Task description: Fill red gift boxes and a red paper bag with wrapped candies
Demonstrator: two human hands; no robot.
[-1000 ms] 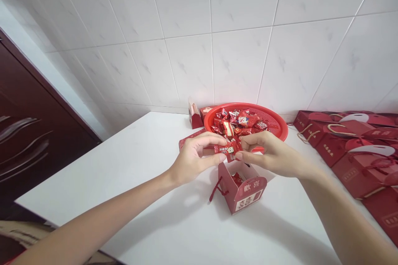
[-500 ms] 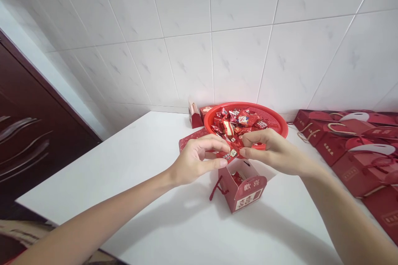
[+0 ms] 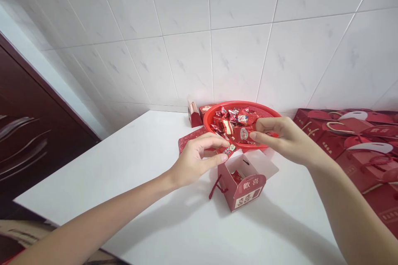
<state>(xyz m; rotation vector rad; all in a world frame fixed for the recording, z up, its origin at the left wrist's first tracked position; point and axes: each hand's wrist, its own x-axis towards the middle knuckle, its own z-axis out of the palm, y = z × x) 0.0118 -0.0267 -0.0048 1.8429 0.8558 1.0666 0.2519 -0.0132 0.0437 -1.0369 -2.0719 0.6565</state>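
Note:
My left hand (image 3: 199,159) pinches a red wrapped candy (image 3: 229,149) between thumb and fingers, just above the back left of an open gift box (image 3: 244,192). Over the front of the red basket (image 3: 273,112), my right hand (image 3: 280,138) grips another red candy with a pale oval label (image 3: 243,134). The two hands are apart. The gift box stands upright on the white table, its lid flap folded back and a dark red cord hanging at its left side. Some red candy shows inside it. Many wrapped candies (image 3: 234,115) lie heaped in the basket.
Rows of closed red gift boxes (image 3: 336,140) fill the right side of the table (image 3: 124,165). Small red boxes (image 3: 195,116) stand behind, left of the basket, and a flat red patterned piece (image 3: 191,137) lies before them. A tiled wall (image 3: 186,66) rises behind the table.
My right hand has moved right and slightly up, away from my left hand, and the candy with the oval label now shows in it. My left hand stays almost still with its candy.

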